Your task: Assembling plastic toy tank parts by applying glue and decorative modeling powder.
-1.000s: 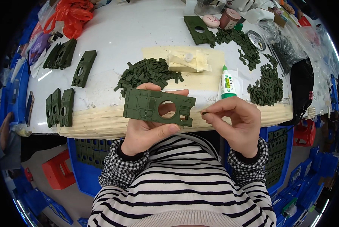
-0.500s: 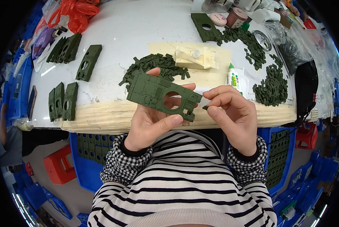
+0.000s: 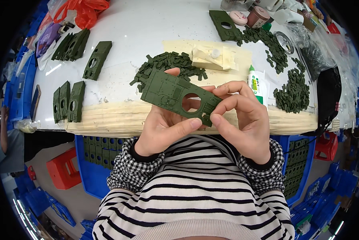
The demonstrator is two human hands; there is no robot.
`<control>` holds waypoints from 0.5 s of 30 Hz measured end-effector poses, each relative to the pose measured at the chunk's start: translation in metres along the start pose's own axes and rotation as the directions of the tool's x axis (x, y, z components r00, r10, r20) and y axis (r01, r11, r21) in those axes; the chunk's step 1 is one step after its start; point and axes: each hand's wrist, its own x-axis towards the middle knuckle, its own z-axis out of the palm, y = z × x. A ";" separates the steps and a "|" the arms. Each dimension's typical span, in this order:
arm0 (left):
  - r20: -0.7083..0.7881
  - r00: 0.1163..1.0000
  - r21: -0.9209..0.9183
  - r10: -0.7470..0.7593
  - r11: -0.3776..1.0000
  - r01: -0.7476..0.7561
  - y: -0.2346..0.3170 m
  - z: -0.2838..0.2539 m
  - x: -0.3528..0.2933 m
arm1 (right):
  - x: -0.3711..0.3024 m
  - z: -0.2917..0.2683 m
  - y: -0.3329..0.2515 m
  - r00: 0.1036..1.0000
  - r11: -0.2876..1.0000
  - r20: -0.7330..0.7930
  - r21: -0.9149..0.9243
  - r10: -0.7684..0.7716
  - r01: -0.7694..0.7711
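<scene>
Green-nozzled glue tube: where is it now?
In the head view, the glue tube lies right of centre, just beyond the right hand, left of a pile of green pieces.

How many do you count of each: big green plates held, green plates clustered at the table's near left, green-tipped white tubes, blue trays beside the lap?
Held green plate: 1
Clustered green plates: 3
White tube: 1
Blue trays: 2
Total: 7
</scene>
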 end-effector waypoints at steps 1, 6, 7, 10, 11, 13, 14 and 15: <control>-0.002 1.000 -0.002 -0.001 1.000 0.001 0.001 0.001 0.000 | 0.000 0.001 0.001 1.000 1.000 -0.006 0.016 0.008 -0.007; 0.005 1.000 -0.042 -0.004 0.999 0.005 0.000 0.000 0.000 | 0.000 0.001 0.003 1.000 1.000 -0.001 0.004 -0.008 0.008; 0.014 1.000 -0.064 -0.004 0.998 0.004 0.000 0.000 0.000 | 0.000 0.001 0.003 1.000 1.000 -0.001 -0.001 -0.012 0.012; 0.006 1.000 -0.040 -0.002 0.999 0.002 0.000 0.000 0.000 | 0.000 0.002 0.004 1.000 1.000 -0.007 0.000 -0.019 0.019; -0.002 1.000 -0.018 -0.002 1.000 0.002 0.000 0.001 0.000 | 0.000 0.002 0.004 1.000 1.000 -0.008 -0.001 -0.019 0.019; 0.015 1.000 -0.059 -0.005 0.998 0.006 0.001 0.000 0.000 | 0.000 0.003 0.004 1.000 1.000 -0.011 -0.004 -0.020 0.020; 0.024 1.000 -0.080 -0.007 0.997 0.008 0.001 0.000 0.001 | 0.000 0.003 0.004 1.000 1.000 -0.014 -0.004 -0.023 0.023; 0.024 1.000 -0.077 -0.006 0.997 0.008 0.001 0.000 0.001 | 0.000 0.003 0.005 1.000 1.000 -0.016 -0.005 -0.027 0.027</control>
